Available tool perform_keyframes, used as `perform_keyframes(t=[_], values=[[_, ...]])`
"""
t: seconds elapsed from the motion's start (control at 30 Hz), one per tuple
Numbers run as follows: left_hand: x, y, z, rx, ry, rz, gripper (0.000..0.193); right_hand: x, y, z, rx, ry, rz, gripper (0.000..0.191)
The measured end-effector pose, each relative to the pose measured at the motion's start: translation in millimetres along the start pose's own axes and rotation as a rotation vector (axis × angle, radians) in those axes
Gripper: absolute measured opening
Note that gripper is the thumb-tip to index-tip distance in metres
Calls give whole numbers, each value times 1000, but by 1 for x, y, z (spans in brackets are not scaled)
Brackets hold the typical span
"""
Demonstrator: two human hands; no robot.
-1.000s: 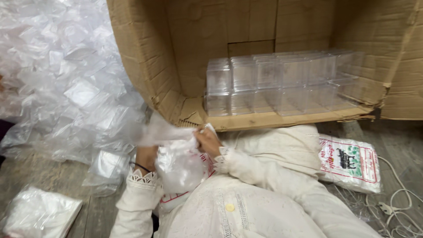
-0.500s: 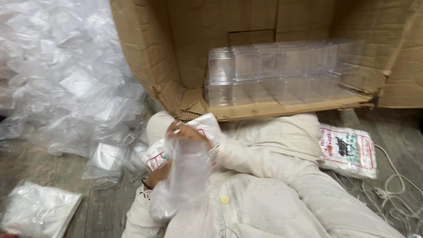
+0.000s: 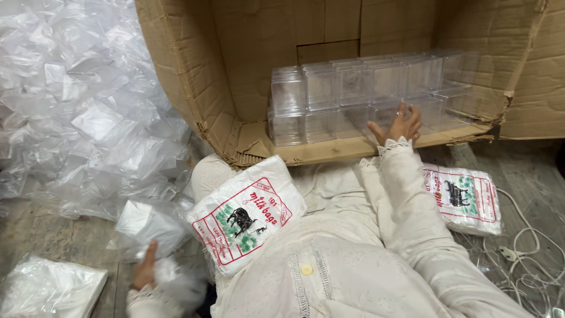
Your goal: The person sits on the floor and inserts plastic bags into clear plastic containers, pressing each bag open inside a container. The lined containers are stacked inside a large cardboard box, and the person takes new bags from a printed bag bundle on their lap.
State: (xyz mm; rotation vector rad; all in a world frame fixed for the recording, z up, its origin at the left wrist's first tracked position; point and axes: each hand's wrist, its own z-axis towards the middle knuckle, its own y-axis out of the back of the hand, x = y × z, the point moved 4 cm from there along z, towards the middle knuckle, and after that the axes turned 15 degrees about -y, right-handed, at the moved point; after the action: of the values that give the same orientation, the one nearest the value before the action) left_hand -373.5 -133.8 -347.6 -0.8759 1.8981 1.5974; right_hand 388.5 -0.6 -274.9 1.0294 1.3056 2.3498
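We sit on a grey wooden plank floor (image 3: pixel 53 241), with a loose heap of clear plastic bags (image 3: pixel 88 112) spread across it on our left. Nearest to us, our left hand (image 3: pixel 146 272) rests low at the floor beside a white crumpled bag (image 3: pixel 176 281), thumb raised; whether its fingers close on that bag we cannot tell. On our lap lies a flat white plastic packet with red and green print (image 3: pixel 244 218), and a second packet of the same kind (image 3: pixel 465 197) lies on the floor to our right, near a tangle of white cables (image 3: pixel 524 247). Farther out, our right hand (image 3: pixel 397 125) reaches into the big brown cardboard box lying on its side (image 3: pixel 194 88), fingers spread open and touching the lower row of clear square plastic containers (image 3: pixel 353 97). These are stacked two rows high on the box's bottom flap, filling its back
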Motion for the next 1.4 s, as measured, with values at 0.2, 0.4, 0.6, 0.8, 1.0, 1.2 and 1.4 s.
perform_keyframes(t=[0.2, 0.4, 0.6, 0.8, 1.0, 1.2, 1.4], values=[[-24, 4, 35, -106, 244, 397, 97, -5, -18, -3, 64, -81, -6, 89], [-138, 95, 19, -243, 2, 293, 67, 4, -11, -8, 22, -20, 35, 88], [-314, 8, 30, -121, -506, -613, 30, 45, 17, -27, 87, 61, 160, 87], [-410, -129, 91, -187, -822, -597, 22, 139, -19, -86, 193, 296, 136, 85], [-435, -138, 86, -425, -1034, -384, 11, 146, 14, -81, 576, 69, 768, 44], [-437, -143, 87, -226, -927, -561, 32, 166, 85, -95, 929, 65, 1072, 30], [-420, -147, 84, -18, -694, -894, 26, 174, 90, -110, 924, -96, 1325, 17]])
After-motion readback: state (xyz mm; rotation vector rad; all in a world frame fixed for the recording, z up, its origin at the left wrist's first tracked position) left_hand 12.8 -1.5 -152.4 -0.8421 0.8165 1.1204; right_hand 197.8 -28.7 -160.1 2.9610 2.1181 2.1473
